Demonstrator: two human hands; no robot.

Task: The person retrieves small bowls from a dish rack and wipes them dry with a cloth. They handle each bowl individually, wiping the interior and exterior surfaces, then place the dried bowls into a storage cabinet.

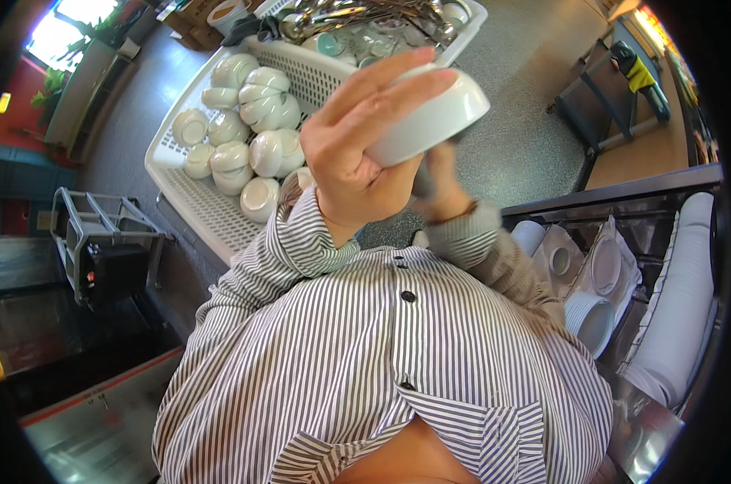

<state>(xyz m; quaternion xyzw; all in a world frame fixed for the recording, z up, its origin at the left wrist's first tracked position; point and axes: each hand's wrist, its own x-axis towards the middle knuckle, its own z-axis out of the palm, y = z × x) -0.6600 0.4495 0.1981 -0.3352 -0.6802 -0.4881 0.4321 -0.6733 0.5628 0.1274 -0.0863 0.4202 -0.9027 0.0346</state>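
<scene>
My left hand (365, 139) grips a white ceramic bowl (432, 115), which is tilted with its mouth turned downward and to the right. Partly behind the bowl, my right hand (447, 181) is blurred, near its underside; a dark grey thing, perhaps a cloth, shows beside its fingers. To the left stands a white perforated plastic basket (187, 202) with many small white bowls and cups (271, 106) in it, some stacked or on their sides. Beyond it, a second white basket (477, 21) holds metal cutlery (347, 15) and glasses (380, 42).
Stacked white plates (674, 302) and a stack of bowls (589, 323) lie in a dark-edged compartment at the right. A metal-framed folding step or stool (108, 224) stands at the left. A dark cloth (250, 29) hangs on the basket rim. A dark-framed cart (613, 97) stands at the upper right.
</scene>
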